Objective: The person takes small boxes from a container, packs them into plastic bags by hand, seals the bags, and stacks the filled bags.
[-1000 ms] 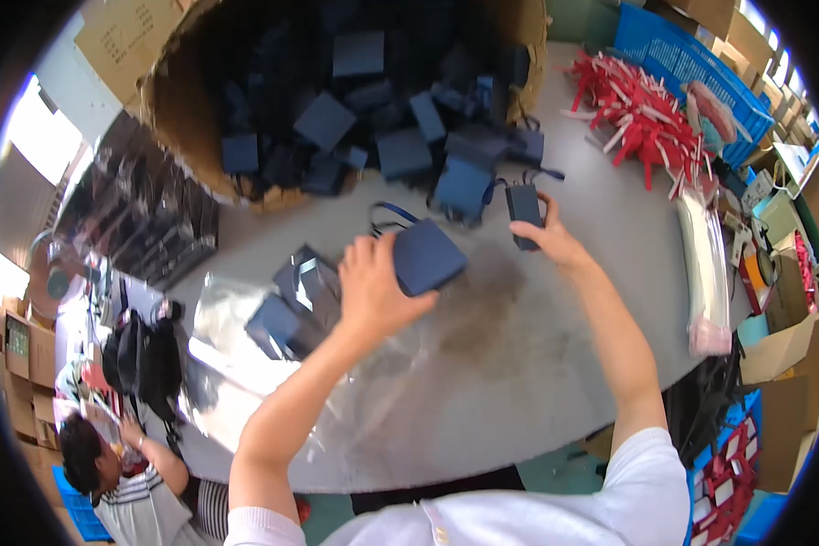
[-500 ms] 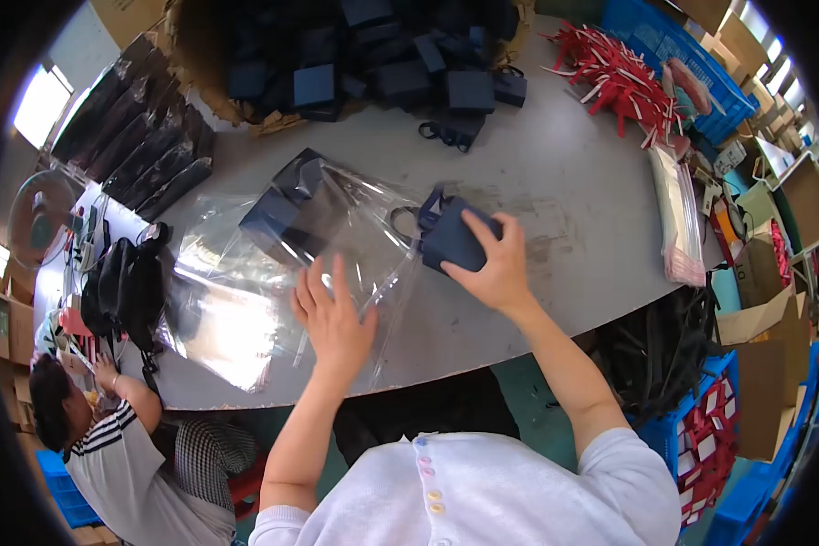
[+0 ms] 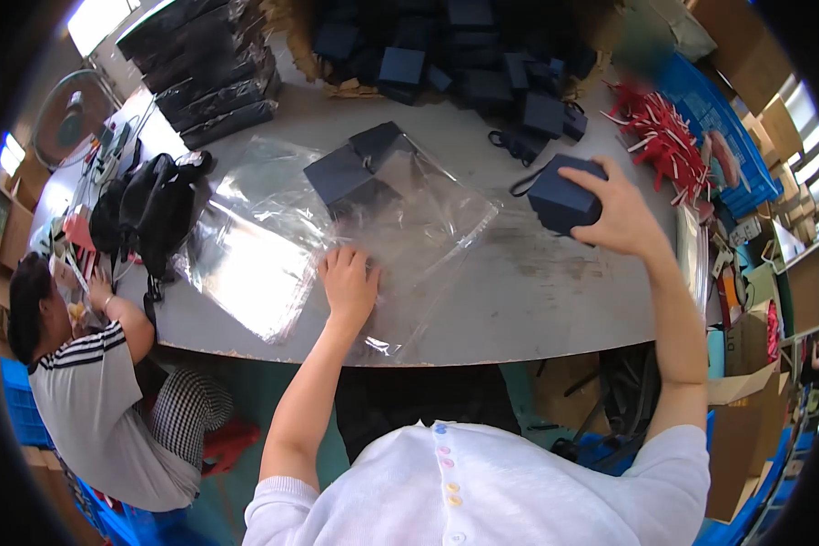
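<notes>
My right hand (image 3: 621, 211) is wrapped round a dark navy box (image 3: 564, 196) with a dark loop handle, raised over the right part of the table. My left hand (image 3: 350, 282) lies at the near edge of a clear plastic bag (image 3: 446, 214), its fingers curled onto the film. Inside that bag, at its far end, dark navy boxes (image 3: 341, 175) lie side by side. To the left, flat clear plastic bags (image 3: 255, 287) are spread on the table, shining in the light.
A large carton holds many navy boxes (image 3: 400, 65) at the back. Red and white ribbons (image 3: 660, 141) lie beside a blue crate (image 3: 723, 136). Black wrapped stacks (image 3: 214, 82) stand back left, near a black bag (image 3: 146, 209). Another person (image 3: 109, 400) sits at left.
My right hand has carried the navy box right, away from the bag. My left hand's spread fingers have curled onto the plastic. The whole view has shifted.
</notes>
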The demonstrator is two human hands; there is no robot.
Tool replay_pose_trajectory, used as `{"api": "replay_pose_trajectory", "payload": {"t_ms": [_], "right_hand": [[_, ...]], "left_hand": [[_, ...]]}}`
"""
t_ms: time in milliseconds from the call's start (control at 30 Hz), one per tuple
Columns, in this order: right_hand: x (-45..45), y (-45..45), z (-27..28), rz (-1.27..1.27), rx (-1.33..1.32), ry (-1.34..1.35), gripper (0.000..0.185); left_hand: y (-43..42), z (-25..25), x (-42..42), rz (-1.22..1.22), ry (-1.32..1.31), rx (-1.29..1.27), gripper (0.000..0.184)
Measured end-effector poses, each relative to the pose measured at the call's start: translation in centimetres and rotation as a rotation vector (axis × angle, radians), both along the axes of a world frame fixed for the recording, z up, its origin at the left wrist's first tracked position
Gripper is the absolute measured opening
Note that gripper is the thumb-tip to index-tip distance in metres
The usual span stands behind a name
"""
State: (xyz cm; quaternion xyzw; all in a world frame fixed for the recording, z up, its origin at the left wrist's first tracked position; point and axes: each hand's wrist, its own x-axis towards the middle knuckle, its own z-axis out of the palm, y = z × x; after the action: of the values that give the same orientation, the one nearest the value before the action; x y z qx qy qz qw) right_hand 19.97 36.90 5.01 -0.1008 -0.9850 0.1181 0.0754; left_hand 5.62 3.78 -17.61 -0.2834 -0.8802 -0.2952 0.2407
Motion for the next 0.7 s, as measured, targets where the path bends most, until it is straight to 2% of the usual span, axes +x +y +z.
{"api": "replay_pose_trajectory", "payload": {"t_ms": [33, 167, 233, 300, 333, 400, 467, 533, 600, 667, 700], "right_hand": [[-0.5, -0.7, 1.5, 0.026, 0.078, -0.029, 0.075], [-2.5, -2.3, 4.9, 0.155, 0.244, -0.093, 0.072], [-3.2, -3.9, 6.1, 0.208, 0.302, -0.148, 0.07], [-4.4, -6.5, 7.1, 0.127, 0.635, -0.459, 0.067], [-5.2, -7.6, 6.6, 0.134, 0.631, -0.459, 0.067], [-7.1, -9.8, 5.2, 0.192, 0.795, -0.633, 0.066], [-8.9, -12.3, 3.8, 0.391, 0.511, -0.634, 0.067], [-10.9, -13.8, -1.0, 0.512, 0.106, -0.471, 0.072], [-12.2, -15.7, -6.7, 0.545, -0.204, -0.23, 0.078], [-13.1, -17.5, -12.1, 0.609, -0.402, 0.056, 0.08], [-13.7, -18.3, -13.6, 0.634, -0.502, 0.072, 0.08]], "left_hand": [[-0.4, -1.0, -0.5, -0.014, -0.06, -0.043, 0.014], [-0.8, -1.0, -1.1, -0.051, -0.123, 0.055, 0.013], [-1.1, -0.7, -1.3, -0.096, -0.233, 0.241, 0.007], [-1.1, 1.3, -1.1, -0.109, -0.192, 0.28, 0.005], [-1.1, 2.6, -0.7, -0.131, -0.157, 0.319, 0.003], [-0.9, 4.9, -0.1, -0.138, -0.171, 0.39, 0.003], [-0.5, 6.8, 0.4, -0.148, -0.175, 0.468, 0.004], [-0.3, 8.1, 0.6, -0.153, -0.166, 0.583, 0.006], [-0.9, 7.5, 0.4, -0.137, -0.137, 0.584, 0.011], [-1.6, 7.6, 0.7, -0.111, -0.106, 0.583, 0.017], [-2.0, 8.0, 1.3, -0.039, 0.032, 0.524, 0.027]]}}
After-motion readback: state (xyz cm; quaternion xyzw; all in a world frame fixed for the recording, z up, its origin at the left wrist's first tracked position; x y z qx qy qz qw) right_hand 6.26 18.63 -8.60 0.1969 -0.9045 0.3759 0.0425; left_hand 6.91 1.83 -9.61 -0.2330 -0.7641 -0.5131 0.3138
